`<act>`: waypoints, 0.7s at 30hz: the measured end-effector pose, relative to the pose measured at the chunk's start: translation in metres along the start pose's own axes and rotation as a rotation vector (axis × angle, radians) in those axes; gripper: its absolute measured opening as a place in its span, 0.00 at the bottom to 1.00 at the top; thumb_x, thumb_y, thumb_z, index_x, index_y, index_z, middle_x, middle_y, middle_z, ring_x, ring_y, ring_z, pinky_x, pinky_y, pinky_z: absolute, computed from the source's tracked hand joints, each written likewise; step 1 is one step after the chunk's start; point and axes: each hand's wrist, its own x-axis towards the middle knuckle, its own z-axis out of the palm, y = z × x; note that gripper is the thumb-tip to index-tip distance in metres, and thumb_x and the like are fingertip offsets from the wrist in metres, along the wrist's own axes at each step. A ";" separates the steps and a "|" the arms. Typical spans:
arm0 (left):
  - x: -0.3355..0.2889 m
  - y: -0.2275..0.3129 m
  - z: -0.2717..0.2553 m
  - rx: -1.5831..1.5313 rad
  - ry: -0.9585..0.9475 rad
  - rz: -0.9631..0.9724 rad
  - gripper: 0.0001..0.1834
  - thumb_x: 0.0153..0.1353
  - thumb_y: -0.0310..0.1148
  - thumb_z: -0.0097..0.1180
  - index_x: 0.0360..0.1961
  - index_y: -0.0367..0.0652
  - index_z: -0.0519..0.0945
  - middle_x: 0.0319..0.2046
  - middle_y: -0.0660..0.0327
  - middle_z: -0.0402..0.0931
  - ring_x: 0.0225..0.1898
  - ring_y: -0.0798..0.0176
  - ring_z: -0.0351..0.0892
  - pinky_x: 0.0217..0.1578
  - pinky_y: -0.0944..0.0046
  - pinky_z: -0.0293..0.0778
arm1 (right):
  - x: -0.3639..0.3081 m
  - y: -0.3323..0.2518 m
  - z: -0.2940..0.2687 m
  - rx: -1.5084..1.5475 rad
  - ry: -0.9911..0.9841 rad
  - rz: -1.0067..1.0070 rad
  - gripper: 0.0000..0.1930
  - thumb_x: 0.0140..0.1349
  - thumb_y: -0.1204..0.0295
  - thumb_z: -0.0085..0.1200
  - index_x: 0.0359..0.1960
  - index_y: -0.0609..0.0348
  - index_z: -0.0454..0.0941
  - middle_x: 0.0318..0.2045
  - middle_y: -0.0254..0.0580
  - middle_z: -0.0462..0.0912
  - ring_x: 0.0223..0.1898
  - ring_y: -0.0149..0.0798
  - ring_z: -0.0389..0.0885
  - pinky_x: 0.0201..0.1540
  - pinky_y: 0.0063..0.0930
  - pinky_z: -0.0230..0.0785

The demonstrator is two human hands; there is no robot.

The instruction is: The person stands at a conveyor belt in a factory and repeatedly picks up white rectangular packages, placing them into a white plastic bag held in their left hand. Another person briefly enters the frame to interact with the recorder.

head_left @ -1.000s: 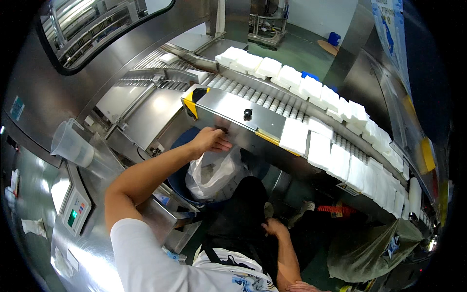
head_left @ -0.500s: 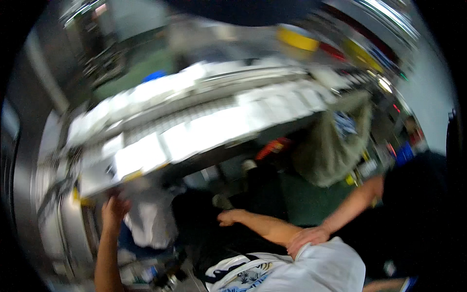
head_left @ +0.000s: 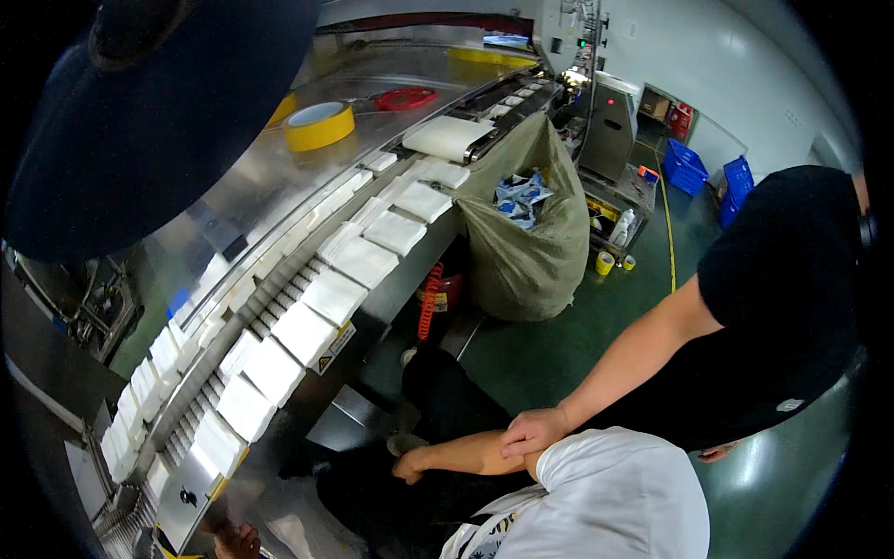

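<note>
At the lower edge, beside the near end of the conveyor, my left hand [head_left: 237, 540] has its fingers curled; whatever they may hold is in shadow. My right hand [head_left: 407, 466] rests closed on my dark-trousered leg, with nothing seen in it. Flat white packets [head_left: 304, 333] lie in an overlapping row along the near side of the conveyor [head_left: 191, 410]. A second row of white packets [head_left: 140, 396] stands along its far side. A co-worker in a black shirt [head_left: 782, 270] has a hand [head_left: 535, 433] on my right arm, near the white sleeve.
An olive sack [head_left: 535, 270] with blue-and-white wrappers hangs by the conveyor. Yellow tape [head_left: 319, 126] and a red-rimmed item [head_left: 405, 99] lie on the metal table [head_left: 261, 172]. Blue crates [head_left: 684, 168] stand at the back right. A dark rounded shape [head_left: 158, 121] blocks the upper left.
The view has swung to the right and steadied, with the conveyor now running steeply upward. My left hand sits lower in the picture. The co-worker's hand stays on my right arm.
</note>
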 end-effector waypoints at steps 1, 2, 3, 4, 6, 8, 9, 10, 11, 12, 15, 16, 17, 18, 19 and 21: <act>-0.026 0.008 0.021 0.244 0.277 0.019 0.24 0.66 0.40 0.45 0.58 0.34 0.67 0.45 0.52 0.74 0.41 0.51 0.77 0.37 0.56 0.77 | -0.006 -0.011 -0.005 0.035 0.067 0.038 0.14 0.53 0.65 0.52 0.23 0.65 0.80 0.23 0.49 0.80 0.25 0.48 0.77 0.29 0.47 0.67; -0.030 0.013 0.020 0.248 0.273 0.011 0.25 0.66 0.41 0.43 0.59 0.35 0.65 0.47 0.52 0.73 0.43 0.50 0.77 0.40 0.54 0.76 | -0.006 -0.021 -0.009 0.063 0.139 0.062 0.14 0.53 0.64 0.52 0.22 0.65 0.80 0.22 0.49 0.80 0.25 0.48 0.77 0.29 0.47 0.67; -0.020 0.012 0.032 0.259 0.210 -0.023 0.26 0.67 0.42 0.42 0.60 0.36 0.64 0.49 0.52 0.72 0.45 0.49 0.76 0.42 0.52 0.76 | 0.013 0.009 0.019 0.032 0.255 0.050 0.16 0.55 0.63 0.51 0.20 0.65 0.79 0.21 0.48 0.79 0.24 0.49 0.76 0.28 0.46 0.67; -0.018 0.013 0.027 0.270 0.208 -0.045 0.27 0.67 0.43 0.40 0.61 0.36 0.62 0.51 0.51 0.71 0.47 0.49 0.75 0.45 0.50 0.75 | 0.008 0.004 0.016 0.043 0.266 0.003 0.15 0.55 0.64 0.51 0.21 0.65 0.79 0.21 0.48 0.79 0.24 0.49 0.76 0.28 0.46 0.67; -0.035 0.017 0.043 0.324 0.274 -0.037 0.26 0.67 0.44 0.40 0.60 0.38 0.63 0.50 0.52 0.70 0.50 0.50 0.73 0.50 0.48 0.71 | -0.018 -0.017 0.006 0.057 0.280 -0.092 0.14 0.55 0.65 0.51 0.22 0.65 0.78 0.23 0.48 0.80 0.25 0.49 0.77 0.28 0.46 0.67; -0.044 0.019 0.056 0.351 0.302 -0.024 0.25 0.66 0.44 0.41 0.59 0.40 0.65 0.51 0.52 0.70 0.52 0.51 0.72 0.52 0.48 0.70 | -0.022 -0.014 0.008 -0.029 0.100 0.039 0.15 0.54 0.64 0.54 0.29 0.67 0.80 0.30 0.53 0.81 0.32 0.52 0.79 0.34 0.47 0.70; -0.038 0.018 0.046 0.346 0.288 -0.020 0.24 0.65 0.43 0.42 0.58 0.40 0.66 0.51 0.52 0.70 0.52 0.51 0.72 0.52 0.48 0.70 | -0.023 -0.011 0.008 -0.074 0.011 0.110 0.17 0.53 0.63 0.55 0.33 0.68 0.81 0.34 0.55 0.82 0.35 0.54 0.80 0.36 0.48 0.71; -0.032 0.015 0.034 0.333 0.276 -0.017 0.24 0.65 0.43 0.42 0.58 0.41 0.66 0.52 0.52 0.70 0.52 0.52 0.71 0.51 0.49 0.70 | -0.023 -0.009 0.007 -0.120 -0.008 0.113 0.14 0.53 0.65 0.55 0.28 0.67 0.80 0.30 0.53 0.81 0.31 0.51 0.78 0.33 0.47 0.69; -0.023 0.013 0.023 0.323 0.253 -0.013 0.24 0.64 0.42 0.43 0.57 0.41 0.67 0.52 0.51 0.70 0.52 0.53 0.71 0.50 0.50 0.71 | -0.023 -0.006 0.007 -0.163 -0.026 0.121 0.11 0.52 0.67 0.56 0.23 0.66 0.80 0.25 0.50 0.80 0.27 0.49 0.77 0.29 0.46 0.67; -0.016 0.012 0.010 0.318 0.232 -0.011 0.23 0.64 0.42 0.43 0.57 0.41 0.68 0.53 0.51 0.70 0.52 0.54 0.71 0.50 0.50 0.71 | -0.019 -0.006 0.006 -0.208 -0.046 0.117 0.10 0.51 0.69 0.56 0.19 0.64 0.79 0.21 0.48 0.79 0.23 0.47 0.75 0.25 0.45 0.66; 0.005 0.011 -0.054 0.285 0.146 0.006 0.22 0.63 0.41 0.45 0.56 0.43 0.70 0.54 0.51 0.70 0.52 0.56 0.71 0.48 0.52 0.72 | 0.000 -0.017 -0.003 -0.065 -0.020 0.163 0.12 0.47 0.69 0.58 0.31 0.67 0.81 0.31 0.51 0.82 0.33 0.49 0.79 0.33 0.46 0.70; 0.011 0.011 -0.087 0.273 0.102 -0.001 0.22 0.62 0.40 0.45 0.55 0.43 0.71 0.55 0.50 0.70 0.52 0.57 0.71 0.47 0.53 0.72 | 0.009 -0.024 -0.007 -0.024 -0.012 0.168 0.15 0.46 0.69 0.59 0.34 0.67 0.82 0.34 0.52 0.82 0.36 0.50 0.81 0.35 0.46 0.71; 0.011 0.008 -0.075 0.311 0.199 0.027 0.19 0.61 0.40 0.46 0.51 0.44 0.73 0.50 0.51 0.73 0.47 0.56 0.74 0.42 0.53 0.73 | 0.012 -0.020 -0.002 -0.033 -0.003 0.162 0.15 0.45 0.69 0.58 0.34 0.67 0.82 0.35 0.52 0.82 0.36 0.50 0.81 0.35 0.46 0.71; 0.003 0.009 -0.047 0.355 0.298 0.052 0.17 0.60 0.39 0.48 0.47 0.44 0.76 0.45 0.52 0.76 0.41 0.56 0.76 0.38 0.54 0.74 | 0.016 -0.014 0.004 -0.043 0.007 0.153 0.15 0.45 0.70 0.58 0.34 0.67 0.82 0.35 0.52 0.83 0.36 0.50 0.81 0.35 0.46 0.71; -0.010 0.010 -0.020 0.395 0.404 0.088 0.15 0.59 0.39 0.49 0.43 0.45 0.79 0.40 0.53 0.79 0.36 0.55 0.79 0.33 0.55 0.76 | 0.021 -0.010 0.007 -0.061 0.017 0.138 0.15 0.45 0.71 0.57 0.34 0.66 0.82 0.35 0.52 0.83 0.36 0.50 0.81 0.35 0.46 0.71; -0.015 0.006 0.016 0.463 0.281 0.254 0.13 0.58 0.40 0.51 0.36 0.44 0.81 0.32 0.54 0.80 0.28 0.55 0.79 0.27 0.56 0.75 | 0.034 0.017 0.025 -0.115 -0.013 0.151 0.14 0.44 0.71 0.57 0.33 0.66 0.82 0.34 0.51 0.83 0.35 0.50 0.81 0.34 0.46 0.71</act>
